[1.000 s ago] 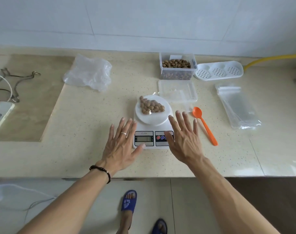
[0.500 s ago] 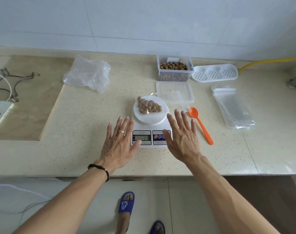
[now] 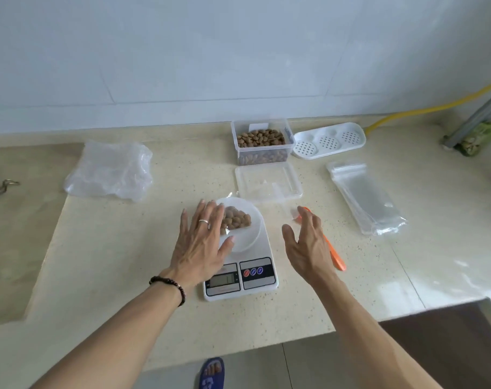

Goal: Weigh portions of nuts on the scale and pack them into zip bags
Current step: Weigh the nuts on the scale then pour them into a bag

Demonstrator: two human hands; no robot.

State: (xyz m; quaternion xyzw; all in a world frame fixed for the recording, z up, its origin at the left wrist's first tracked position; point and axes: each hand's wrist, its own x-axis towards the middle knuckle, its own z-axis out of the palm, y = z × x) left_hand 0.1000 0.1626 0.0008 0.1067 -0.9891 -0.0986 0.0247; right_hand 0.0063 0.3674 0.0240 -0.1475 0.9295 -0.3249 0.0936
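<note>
Two flat, open hands, left hand point(image 3: 203, 242) and right hand point(image 3: 308, 242), flanked a glossy white scale point(image 3: 245, 265) whose round platform carried brown nuts point(image 3: 237, 219), gripping nothing.

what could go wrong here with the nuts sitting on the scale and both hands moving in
1. The left hand reaches flat over the scale's round plate, its fingers at the loose pile of nuts; a nudge could scatter them onto the counter.
2. Any press on the plate would likely throw off the reading on the display.
3. The right hand hovers over the orange spoon, which it could knock aside.
</note>
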